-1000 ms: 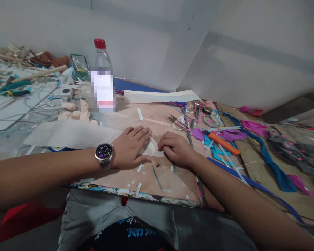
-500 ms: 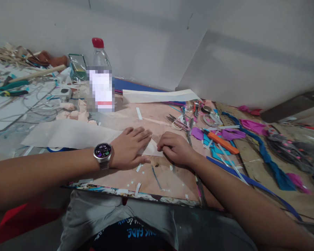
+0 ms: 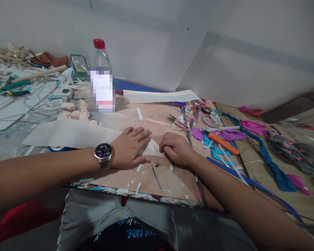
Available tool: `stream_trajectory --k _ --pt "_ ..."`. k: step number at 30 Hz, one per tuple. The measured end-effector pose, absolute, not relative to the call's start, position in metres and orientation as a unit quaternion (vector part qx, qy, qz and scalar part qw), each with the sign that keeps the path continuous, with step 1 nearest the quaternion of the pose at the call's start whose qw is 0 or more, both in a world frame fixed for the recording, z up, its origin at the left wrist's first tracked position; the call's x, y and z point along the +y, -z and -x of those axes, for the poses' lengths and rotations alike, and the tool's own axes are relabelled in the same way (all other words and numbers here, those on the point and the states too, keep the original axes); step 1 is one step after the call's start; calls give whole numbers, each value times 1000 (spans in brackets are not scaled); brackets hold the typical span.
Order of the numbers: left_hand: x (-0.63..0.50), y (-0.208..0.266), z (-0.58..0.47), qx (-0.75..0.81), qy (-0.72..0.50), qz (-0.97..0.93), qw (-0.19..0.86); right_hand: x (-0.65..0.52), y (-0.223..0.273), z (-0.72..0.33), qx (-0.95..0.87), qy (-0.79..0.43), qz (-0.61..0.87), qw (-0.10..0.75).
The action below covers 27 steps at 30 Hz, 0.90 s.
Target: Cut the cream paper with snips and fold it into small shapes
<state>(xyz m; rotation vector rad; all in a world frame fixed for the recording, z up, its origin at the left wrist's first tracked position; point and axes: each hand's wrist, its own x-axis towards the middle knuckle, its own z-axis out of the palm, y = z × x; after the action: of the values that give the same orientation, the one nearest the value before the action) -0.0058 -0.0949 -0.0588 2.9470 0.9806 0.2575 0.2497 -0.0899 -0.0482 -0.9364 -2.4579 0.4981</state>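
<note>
A long strip of white paper (image 3: pixel 68 134) lies across the board, passing under my left hand (image 3: pixel 131 146). That hand is open and rests flat on the paper, fingers stretched out to the right and thumb apart below; a smartwatch (image 3: pixel 103 151) is on its wrist. My right hand (image 3: pixel 174 149) is closed, fingers curled in and thumb against them, at the paper's right tip just beyond the left fingertips. Whether its fingers pinch the tip or only touch it is hidden. Small white paper scraps (image 3: pixel 137 189) lie on the board (image 3: pixel 172 183) in front.
A red-capped bottle (image 3: pixel 101 59) stands behind my left hand. Farther back lies another white paper strip (image 3: pixel 159 96). To the right are scissors (image 3: pixel 180 122), an orange utility knife (image 3: pixel 222 142) and coloured scraps. Green-handled pliers (image 3: pixel 14 87), cables and wooden sticks clutter the left.
My right hand has shifted very slightly to the right, staying closed. The left hand keeps its place on the paper. The whole view has shifted a little.
</note>
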Motion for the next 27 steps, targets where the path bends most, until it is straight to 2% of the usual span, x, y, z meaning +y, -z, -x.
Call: stream_trajectory --k 5,14,27 --pt "-95 59 6 317 -78 -945 17 -90 48 -252 -883 -185 375 216" --pt "-95 60 6 318 -83 -944 27 -89 50 -249 -884 -187 338 262" --pt "-96 60 5 345 -81 -935 30 -89 54 -252 -867 -198 390 237"
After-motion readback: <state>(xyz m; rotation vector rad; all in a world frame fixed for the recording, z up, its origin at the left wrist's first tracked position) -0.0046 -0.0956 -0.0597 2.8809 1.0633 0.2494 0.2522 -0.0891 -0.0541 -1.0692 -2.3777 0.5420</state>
